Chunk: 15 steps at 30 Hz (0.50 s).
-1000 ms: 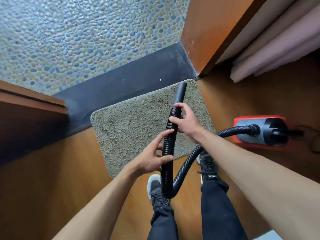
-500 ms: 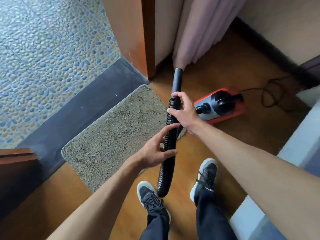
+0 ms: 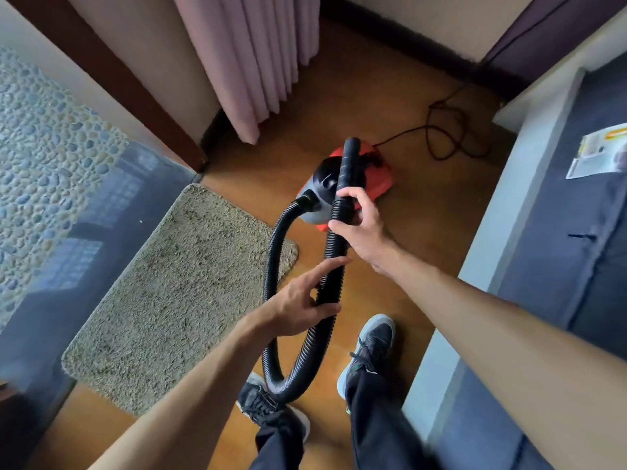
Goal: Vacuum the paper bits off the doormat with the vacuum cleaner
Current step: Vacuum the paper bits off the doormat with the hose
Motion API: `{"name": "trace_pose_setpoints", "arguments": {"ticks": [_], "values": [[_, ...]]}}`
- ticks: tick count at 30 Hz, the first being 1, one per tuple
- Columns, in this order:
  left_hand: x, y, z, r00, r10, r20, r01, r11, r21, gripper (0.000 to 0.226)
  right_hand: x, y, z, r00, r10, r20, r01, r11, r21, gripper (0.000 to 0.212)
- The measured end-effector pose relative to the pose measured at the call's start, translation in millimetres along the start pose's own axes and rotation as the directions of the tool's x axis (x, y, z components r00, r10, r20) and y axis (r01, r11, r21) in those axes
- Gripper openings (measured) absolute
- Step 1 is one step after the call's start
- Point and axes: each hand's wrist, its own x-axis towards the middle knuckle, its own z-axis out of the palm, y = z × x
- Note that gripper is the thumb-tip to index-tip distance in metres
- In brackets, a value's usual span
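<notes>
A shaggy beige doormat (image 3: pixel 176 293) lies on the wooden floor at the left, by a dark threshold. The red and grey vacuum cleaner (image 3: pixel 369 184) stands on the floor beyond it. Its black ribbed hose (image 3: pixel 271 273) loops from the body down to my feet and back up. My right hand (image 3: pixel 364 228) grips the hose just below the smooth nozzle (image 3: pixel 349 161), which points up and away over the cleaner. Lower down, my left hand (image 3: pixel 302 307) holds the hose loosely, forefinger stretched out. No paper bits show on the mat.
A pink curtain (image 3: pixel 258 62) hangs at the back, next to a brown door frame (image 3: pixel 112 79). The power cord (image 3: pixel 444 134) lies coiled on the floor behind the cleaner. A grey sofa (image 3: pixel 559 266) with a leaflet (image 3: pixel 597 154) fills the right. Pebble tiles (image 3: pixel 40 157) lie past the threshold.
My view has swung right, away from the mat toward the cleaner. The nozzle has moved off the mat and now hangs over the vacuum body; both hands keep their hold on the hose.
</notes>
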Motion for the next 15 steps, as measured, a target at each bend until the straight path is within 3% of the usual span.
{"name": "trace_pose_setpoints", "arguments": {"ticks": [6,15], "values": [[68.3,37.0,33.3,0.996,0.026,0.082,-0.031,0.998,0.062,0.076,17.8,18.4,-86.1,0.999,0.031,-0.032,-0.030,0.999,0.011,0.045],[154.2,71.8,65.4,0.970,-0.128,0.208,0.074,0.965,0.252,0.078,39.7,49.8,-185.0,0.987,0.135,-0.086,-0.136,0.991,-0.004,0.048]]}}
